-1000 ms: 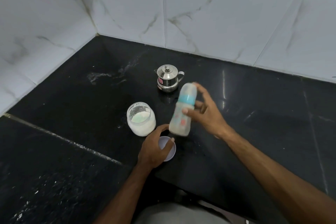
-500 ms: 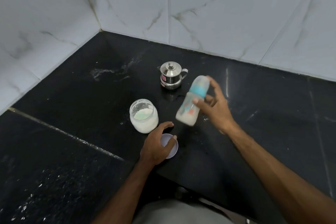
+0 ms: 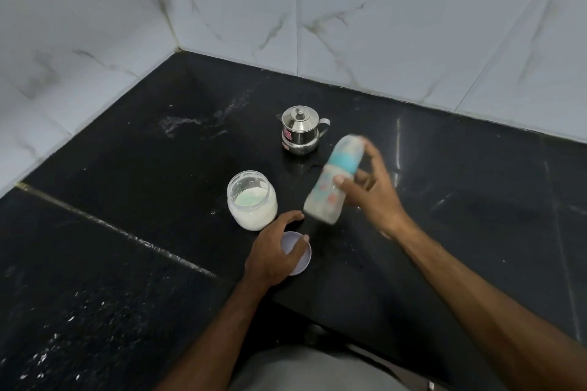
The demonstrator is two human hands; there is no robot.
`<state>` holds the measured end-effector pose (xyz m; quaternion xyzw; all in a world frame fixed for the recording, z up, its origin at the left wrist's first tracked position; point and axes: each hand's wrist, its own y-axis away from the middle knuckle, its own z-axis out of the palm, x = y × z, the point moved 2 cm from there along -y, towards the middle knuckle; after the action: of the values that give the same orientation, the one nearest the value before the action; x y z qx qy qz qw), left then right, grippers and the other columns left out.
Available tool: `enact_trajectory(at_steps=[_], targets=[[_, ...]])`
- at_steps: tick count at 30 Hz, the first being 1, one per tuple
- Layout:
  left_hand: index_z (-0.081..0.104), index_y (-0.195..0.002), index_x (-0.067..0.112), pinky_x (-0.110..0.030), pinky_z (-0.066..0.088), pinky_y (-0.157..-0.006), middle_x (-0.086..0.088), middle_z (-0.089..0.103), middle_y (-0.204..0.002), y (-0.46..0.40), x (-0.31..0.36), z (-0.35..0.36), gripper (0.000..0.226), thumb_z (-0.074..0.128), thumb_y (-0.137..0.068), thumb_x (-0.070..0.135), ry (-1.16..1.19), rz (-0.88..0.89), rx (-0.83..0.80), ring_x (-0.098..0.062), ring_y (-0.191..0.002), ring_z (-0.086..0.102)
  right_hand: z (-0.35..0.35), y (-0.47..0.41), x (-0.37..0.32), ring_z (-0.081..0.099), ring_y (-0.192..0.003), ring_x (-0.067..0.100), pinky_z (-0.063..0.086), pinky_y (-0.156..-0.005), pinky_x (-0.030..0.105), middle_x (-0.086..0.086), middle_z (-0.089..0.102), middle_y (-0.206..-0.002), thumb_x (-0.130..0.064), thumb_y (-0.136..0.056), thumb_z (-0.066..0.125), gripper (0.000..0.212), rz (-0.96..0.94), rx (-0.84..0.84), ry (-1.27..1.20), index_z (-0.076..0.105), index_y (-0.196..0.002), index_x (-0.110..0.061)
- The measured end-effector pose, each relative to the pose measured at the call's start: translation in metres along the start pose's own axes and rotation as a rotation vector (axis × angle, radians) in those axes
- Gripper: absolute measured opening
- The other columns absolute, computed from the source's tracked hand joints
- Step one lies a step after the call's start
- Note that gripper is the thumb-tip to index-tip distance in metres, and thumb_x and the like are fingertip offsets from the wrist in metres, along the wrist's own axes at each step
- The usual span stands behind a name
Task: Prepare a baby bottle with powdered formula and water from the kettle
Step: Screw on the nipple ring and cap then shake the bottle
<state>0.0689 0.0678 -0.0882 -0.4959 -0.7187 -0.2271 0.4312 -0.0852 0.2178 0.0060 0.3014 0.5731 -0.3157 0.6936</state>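
While the right hand [image 3: 370,192] holds the tilted bottle [image 3: 333,181] above the counter [image 3: 444,232], the left hand [image 3: 273,252] grips a lid [image 3: 300,259]. Plastic looks light and slippery; hold its middle.

arms: bare to past the elbow, no sleeves | wrists: unadorned | garment [image 3: 317,371]: grey, at bottom edge
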Motion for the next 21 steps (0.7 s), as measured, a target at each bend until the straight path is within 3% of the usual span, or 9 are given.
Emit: enact_trajectory(at_steps=[2,3,6,8,13,18,19,21], targets=[[0.055,-0.129,0.028,-0.033,0.049,-0.100,0.016,0.061,-0.127,-0.001,0.000,0.001,0.047,0.065,-0.085,0.041,0.004,-0.010,-0.022,-0.003,-0.118,0.057,0.007,0.008,0.005,0.071,-0.102,0.027,0.060,-0.078,0.039,0.009,0.071,-0.113,-0.019,-0.075,0.077,0.086,0.059,-0.190,0.118,0.029,-0.144,-0.033],[0.055,-0.129,0.028,-0.032,0.048,-0.100,0.017,0.061,-0.127,-0.001,0.000,0.000,0.047,0.065,-0.085,0.042,0.003,-0.008,-0.021,-0.003,-0.118,0.057,0.006,0.007,0.003,0.071,-0.101,0.026,0.060,-0.077,0.037,0.008,0.072,-0.112,-0.019,-0.074,0.077,0.084,0.047,-0.188,0.112,0.030,-0.142,-0.034],[0.057,-0.127,0.029,-0.029,0.048,-0.100,0.021,0.061,-0.125,0.001,0.001,0.001,0.044,0.063,-0.086,0.043,-0.009,0.006,0.003,-0.001,-0.119,0.056,-0.006,-0.006,-0.011,0.071,-0.098,0.028,0.060,-0.071,0.043,0.012,0.071,-0.111,-0.023,-0.076,0.073,0.076,-0.034,0.114,-0.110,0.033,-0.140,-0.031],[0.057,-0.126,0.029,-0.028,0.047,-0.100,0.022,0.060,-0.125,0.001,0.001,0.000,0.043,0.062,-0.086,0.044,-0.011,0.003,0.006,0.000,-0.119,0.055,-0.010,-0.009,-0.011,0.071,-0.098,0.029,0.060,-0.070,0.044,0.012,0.070,-0.111,-0.024,-0.077,0.072,0.076,-0.062,0.204,-0.210,0.031,-0.140,-0.030],[0.056,-0.127,0.030,-0.027,0.048,-0.099,0.021,0.060,-0.126,-0.001,0.000,0.000,0.045,0.065,-0.085,0.043,-0.008,-0.002,-0.017,0.000,-0.118,0.056,0.004,0.010,0.011,0.071,-0.100,0.026,0.059,-0.074,0.036,0.012,0.071,-0.113,-0.020,-0.073,0.079,0.083,0.070,-0.169,0.092,0.033,-0.139,-0.039],[0.058,-0.126,0.027,-0.025,0.046,-0.100,0.021,0.061,-0.124,0.001,0.001,0.000,0.042,0.065,-0.086,0.039,-0.014,0.009,0.011,0.002,-0.118,0.055,-0.012,-0.007,-0.007,0.071,-0.099,0.030,0.060,-0.070,0.043,0.013,0.071,-0.113,-0.024,-0.077,0.073,0.077,-0.064,0.204,-0.200,0.031,-0.141,-0.028],[0.058,-0.126,0.026,-0.025,0.046,-0.100,0.020,0.061,-0.124,0.001,0.002,0.000,0.043,0.065,-0.086,0.038,-0.015,0.010,0.013,0.002,-0.118,0.055,-0.011,-0.006,-0.005,0.071,-0.099,0.029,0.060,-0.070,0.041,0.013,0.070,-0.113,-0.024,-0.077,0.073,0.078,-0.062,0.207,-0.198,0.030,-0.142,-0.027],[0.058,-0.127,0.025,-0.025,0.047,-0.099,0.019,0.061,-0.125,0.000,0.001,0.000,0.045,0.066,-0.085,0.040,-0.012,0.010,0.005,0.001,-0.117,0.056,-0.003,0.002,0.004,0.071,-0.099,0.028,0.060,-0.068,0.036,0.016,0.069,-0.115,-0.022,-0.074,0.075,0.084,0.012,0.050,-0.065,0.029,-0.144,-0.029]])
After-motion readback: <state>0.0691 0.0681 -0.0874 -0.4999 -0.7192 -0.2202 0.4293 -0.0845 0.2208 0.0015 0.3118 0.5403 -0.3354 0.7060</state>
